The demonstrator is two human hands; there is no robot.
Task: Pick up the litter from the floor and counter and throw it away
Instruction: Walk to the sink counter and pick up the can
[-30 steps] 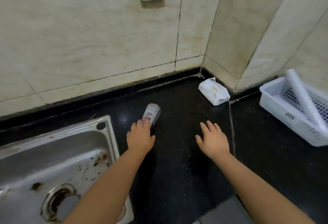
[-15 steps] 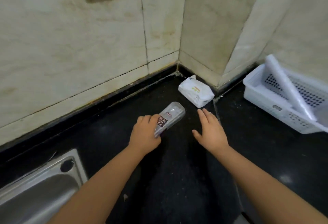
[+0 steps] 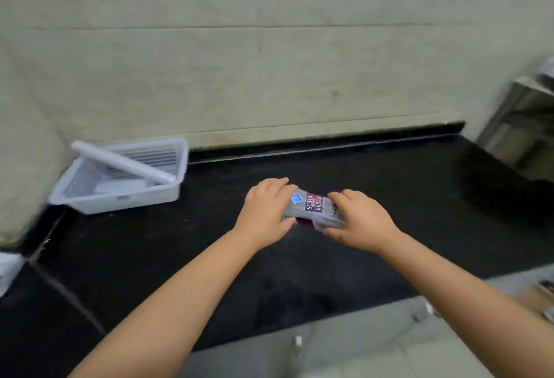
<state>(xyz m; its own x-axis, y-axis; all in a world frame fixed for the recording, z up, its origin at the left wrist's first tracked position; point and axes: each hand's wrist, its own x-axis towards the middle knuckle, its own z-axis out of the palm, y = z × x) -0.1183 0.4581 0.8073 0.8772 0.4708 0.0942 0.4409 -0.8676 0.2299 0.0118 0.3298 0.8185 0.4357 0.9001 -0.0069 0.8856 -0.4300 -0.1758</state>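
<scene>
Half a second ago only my left hand had the soda wrapper, and my right hand was open beside it. Now both hands are on it in the middle of the frame: my left fingers are curled around its left end, and my right fingers and thumb pinch its right end. The wrapper is off the black counter, held just above it. My view has also turned to the right; the white basket with the white roll across it is now at the left of the frame, and the sink is gone from view. I judge that this piece of litter is collected and must next go to a bin.

No bin is visible. The picture is blurred by movement, so I read only "SODA" on the label. The metal object at the right edge is cut off, and I cannot tell what it is. A small white piece on the grey floor at the bottom may be more litter.
</scene>
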